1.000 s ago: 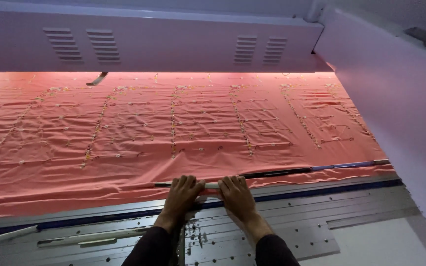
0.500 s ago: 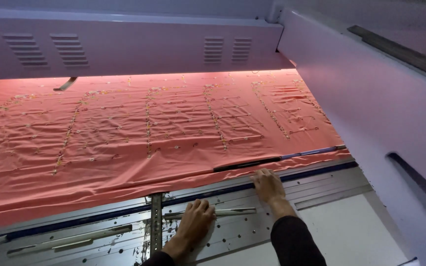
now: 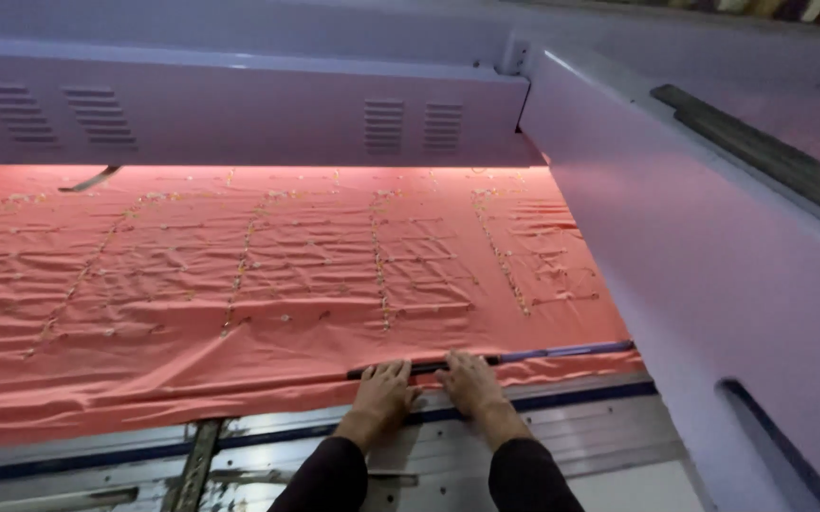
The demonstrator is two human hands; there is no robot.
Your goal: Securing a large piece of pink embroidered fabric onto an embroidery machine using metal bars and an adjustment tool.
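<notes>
A wide sheet of salmon-pink fabric (image 3: pixel 267 275) with rows of small embroidered motifs lies stretched over a machine bed. Along its near edge runs a thin dark rod (image 3: pixel 524 356). My left hand (image 3: pixel 383 393) lies flat on the fabric's front hem, fingers spread, touching the rod. My right hand (image 3: pixel 468 381) rests flat beside it, also on the rod and hem. Both sleeves are dark. Neither hand grips anything that I can see.
A grey-lilac machine housing (image 3: pixel 239 114) with vent slots spans the back. A slanted side panel (image 3: pixel 713 284) closes off the right. Below the fabric sits a metal frame rail (image 3: pixel 580 436) with a perforated strip (image 3: pixel 196 460).
Both hands have come back together on the fabric's front edge, further to the right along the rod than one second ago. Half a second ago the left hand was on the metal rail.
</notes>
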